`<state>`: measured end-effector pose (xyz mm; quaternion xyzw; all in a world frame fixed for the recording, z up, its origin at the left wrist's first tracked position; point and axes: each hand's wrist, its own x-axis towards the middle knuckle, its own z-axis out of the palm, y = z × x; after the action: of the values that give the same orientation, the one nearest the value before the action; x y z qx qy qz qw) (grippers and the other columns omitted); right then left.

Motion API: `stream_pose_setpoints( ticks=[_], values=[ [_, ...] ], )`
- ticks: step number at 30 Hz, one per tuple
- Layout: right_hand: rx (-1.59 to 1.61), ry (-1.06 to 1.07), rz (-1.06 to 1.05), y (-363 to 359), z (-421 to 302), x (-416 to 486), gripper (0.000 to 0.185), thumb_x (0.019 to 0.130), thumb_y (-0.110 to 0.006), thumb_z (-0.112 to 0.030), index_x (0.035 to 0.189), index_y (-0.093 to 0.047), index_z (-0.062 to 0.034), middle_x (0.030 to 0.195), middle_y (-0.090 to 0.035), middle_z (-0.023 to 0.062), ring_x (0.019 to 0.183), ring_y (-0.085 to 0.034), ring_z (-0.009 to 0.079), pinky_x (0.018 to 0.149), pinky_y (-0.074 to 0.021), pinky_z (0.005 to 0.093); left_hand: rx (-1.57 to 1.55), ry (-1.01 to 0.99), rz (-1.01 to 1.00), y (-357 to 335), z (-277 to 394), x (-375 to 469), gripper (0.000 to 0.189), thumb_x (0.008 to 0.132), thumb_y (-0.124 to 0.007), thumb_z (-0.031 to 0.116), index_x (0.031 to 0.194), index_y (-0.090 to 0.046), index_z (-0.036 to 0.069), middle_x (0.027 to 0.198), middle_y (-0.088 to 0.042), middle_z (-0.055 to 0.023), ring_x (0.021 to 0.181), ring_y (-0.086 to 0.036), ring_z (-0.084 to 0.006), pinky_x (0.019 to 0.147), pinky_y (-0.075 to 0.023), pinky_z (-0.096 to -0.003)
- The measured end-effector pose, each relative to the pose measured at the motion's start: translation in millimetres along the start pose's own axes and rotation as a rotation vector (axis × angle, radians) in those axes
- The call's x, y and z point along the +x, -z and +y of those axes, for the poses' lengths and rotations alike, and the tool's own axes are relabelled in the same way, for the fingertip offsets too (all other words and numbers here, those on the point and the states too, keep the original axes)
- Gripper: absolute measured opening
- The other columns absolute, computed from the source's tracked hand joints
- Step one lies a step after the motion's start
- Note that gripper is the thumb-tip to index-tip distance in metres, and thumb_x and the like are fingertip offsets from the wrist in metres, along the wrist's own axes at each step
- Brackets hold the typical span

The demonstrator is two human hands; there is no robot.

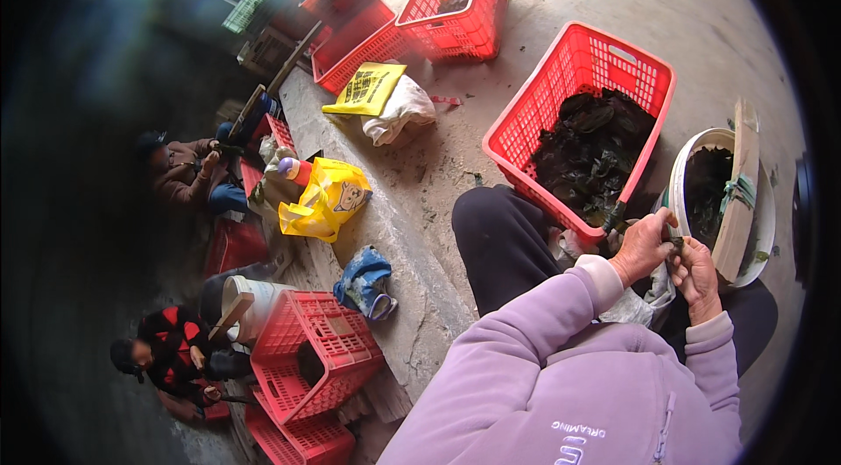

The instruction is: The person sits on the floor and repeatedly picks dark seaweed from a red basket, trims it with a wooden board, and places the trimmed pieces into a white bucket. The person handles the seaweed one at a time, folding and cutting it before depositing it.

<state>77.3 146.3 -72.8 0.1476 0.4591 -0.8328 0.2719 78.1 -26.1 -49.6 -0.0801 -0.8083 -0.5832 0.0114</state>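
My left hand (640, 247) and my right hand (696, 273) are close together above my lap. Pinched between the fingers of both is a small piece of dark green frond (675, 245), probably seaweed, mostly hidden by the fingers. Just beyond my left hand stands a red plastic crate (519, 116), with a heap of dark, wet fronds (594, 149) inside. A white bucket (683, 185) to the right also holds dark fronds. Across the bucket's mouth lies a wooden board (730, 222) with green cord tied around it. Pale cloth (634, 307) lies under my hands.
Farther off are another red crate (453, 24), a white sack (401, 113) with a yellow bag on it, and a yellow carrier bag (322, 199). A blue cloth (364, 281) lies on the concrete ledge (420, 274). Two people sit at left by crates, handling dark fronds.
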Motion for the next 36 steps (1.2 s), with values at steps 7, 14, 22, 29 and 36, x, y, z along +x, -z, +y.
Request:
stream_pose_setpoints(
  ticks=[7, 14, 22, 29, 36],
  values=[
    [-0.355, 0.023, -0.05, -24.8, -5.8, -6.5, 0.01, 0.082, -0.062, -0.008, 0.076, -0.056, -0.0045, 0.055, -0.046, -0.0052, 0.038, -0.034, 0.0015, 0.033, -0.0257, 0.0175, -0.197, 0.339, -0.017, 2.1, -26.6, 5.6, 0.034, 0.059, -0.073, 0.004, 0.087, -0.054, 0.001, 0.066, -0.056, -0.0041, 0.059, -0.054, -0.0139, 0.053, -0.0427, -0.0279],
    [0.128, -0.091, -0.338, -19.6, 2.1, -13.6, 0.015, 0.082, -0.063, -0.013, 0.086, -0.057, -0.0005, 0.049, -0.032, -0.0076, 0.035, -0.025, 0.0021, 0.031, -0.0263, 0.0194, -0.746, 0.471, -0.356, 31.5, -5.1, 10.3, 0.041, 0.056, -0.073, 0.002, 0.091, -0.052, -0.001, 0.065, -0.059, -0.0042, 0.055, -0.054, -0.0106, 0.051, -0.0381, -0.0222],
    [0.061, -0.07, -0.234, -20.9, -12.7, -23.3, 0.016, 0.089, -0.055, -0.014, 0.075, -0.048, -0.0089, 0.052, -0.03, -0.008, 0.04, -0.027, 0.003, 0.038, -0.0296, 0.0217, -0.588, 0.215, 0.125, 30.7, 8.5, 14.5, 0.018, 0.074, -0.064, -0.005, 0.091, -0.061, -0.002, 0.089, -0.062, -0.0042, 0.076, -0.059, -0.0107, 0.073, -0.0468, -0.0238],
    [0.218, 0.01, -0.105, -23.1, -18.3, -29.3, 0.011, 0.087, -0.061, -0.014, 0.082, -0.059, -0.0039, 0.059, -0.048, -0.0017, 0.044, -0.041, 0.0071, 0.042, -0.0399, 0.0229, -0.028, -0.205, -0.066, 18.4, 17.5, 3.6, 0.008, 0.079, -0.068, -0.001, 0.082, -0.06, 0.001, 0.075, -0.057, 0.0014, 0.066, -0.051, -0.0033, 0.061, -0.042, -0.0167],
    [0.285, -0.09, -0.159, -19.9, -17.2, -28.7, 0.012, 0.087, -0.06, -0.014, 0.082, -0.059, -0.003, 0.059, -0.05, -0.0004, 0.042, -0.041, 0.0074, 0.042, -0.041, 0.0239, 0.047, -0.222, -0.179, 3.3, 16.1, 3.3, 0.011, 0.083, -0.065, 0.002, 0.08, -0.055, 0.001, 0.067, -0.053, 0.0019, 0.061, -0.046, -0.0038, 0.053, -0.0393, -0.0195]
  ],
)
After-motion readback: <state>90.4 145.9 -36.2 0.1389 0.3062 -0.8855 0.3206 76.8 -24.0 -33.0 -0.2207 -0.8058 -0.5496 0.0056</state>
